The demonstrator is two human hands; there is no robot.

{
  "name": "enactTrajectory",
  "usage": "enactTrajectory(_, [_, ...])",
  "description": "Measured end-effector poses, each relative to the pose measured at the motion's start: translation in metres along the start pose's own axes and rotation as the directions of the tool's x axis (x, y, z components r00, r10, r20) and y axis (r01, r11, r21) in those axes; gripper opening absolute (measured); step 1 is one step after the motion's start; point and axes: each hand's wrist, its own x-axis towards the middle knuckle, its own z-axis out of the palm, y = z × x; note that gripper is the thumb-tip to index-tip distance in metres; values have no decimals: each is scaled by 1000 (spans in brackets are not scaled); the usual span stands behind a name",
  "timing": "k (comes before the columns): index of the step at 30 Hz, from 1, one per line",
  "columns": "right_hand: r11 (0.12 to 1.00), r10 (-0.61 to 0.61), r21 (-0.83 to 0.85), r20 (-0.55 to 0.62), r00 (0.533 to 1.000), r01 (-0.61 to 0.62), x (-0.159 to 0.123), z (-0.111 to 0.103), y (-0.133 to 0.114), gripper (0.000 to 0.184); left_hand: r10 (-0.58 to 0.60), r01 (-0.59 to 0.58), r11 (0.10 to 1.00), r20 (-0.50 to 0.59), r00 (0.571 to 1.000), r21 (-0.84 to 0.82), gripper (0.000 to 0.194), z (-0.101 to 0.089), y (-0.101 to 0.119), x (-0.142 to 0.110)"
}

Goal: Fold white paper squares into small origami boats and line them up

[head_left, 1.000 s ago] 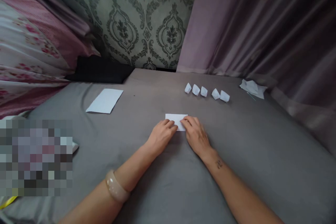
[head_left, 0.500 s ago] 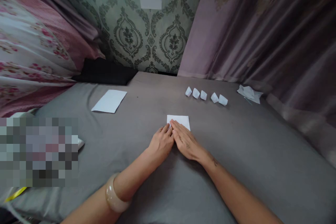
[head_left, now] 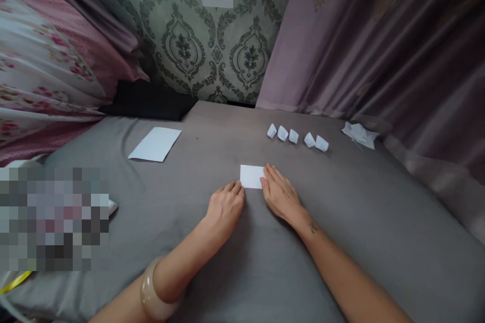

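A small white rectangle of paper, seemingly folded, lies flat on the grey cloth in front of me. My right hand rests flat over its right edge, fingers stretched out and close together. At the lower left corner of the paper is my left hand, palm down, its fingertips at or just beside that corner. The left thumb is hidden under the hand. A pale bangle circles my left forearm.
Several small folded white paper pieces stand in a row behind the paper. A larger white sheet lies at the left, a crumpled white paper at the far right. Black cloth lies at the back left, before patterned wallpaper and curtains.
My hands have slid apart from the middle of the paper, the right one to its right edge and the left one toward the lower left. More of the paper's surface shows.
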Motion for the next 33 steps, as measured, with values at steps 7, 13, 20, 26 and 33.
enactTrajectory(7, [998, 8, 59, 17, 1000, -9, 33, -9, 24, 27, -37, 36, 998, -25, 999, -57, 29, 0, -2, -1])
enactTrajectory(13, [978, -45, 207, 189, 981, 5, 61, -15, 44, 24, -60, 56, 997, -77, 995, -52, 27, 6, -8, 1])
enactTrajectory(20, [965, -19, 253, 323, 946, -67, 72, -22, 45, 14, -100, 97, 995, -106, 989, -30, 26, 7, -11, 2])
enactTrajectory(26, [949, 10, 292, 343, 939, -117, 68, -25, 42, 9, -140, 136, 990, -132, 981, -38, 24, 10, -13, 1])
enactTrajectory(33, [864, 166, 423, 271, 948, -272, 41, -24, 36, 20, -181, 175, 983, -168, 969, -46, 21, 7, -17, 1])
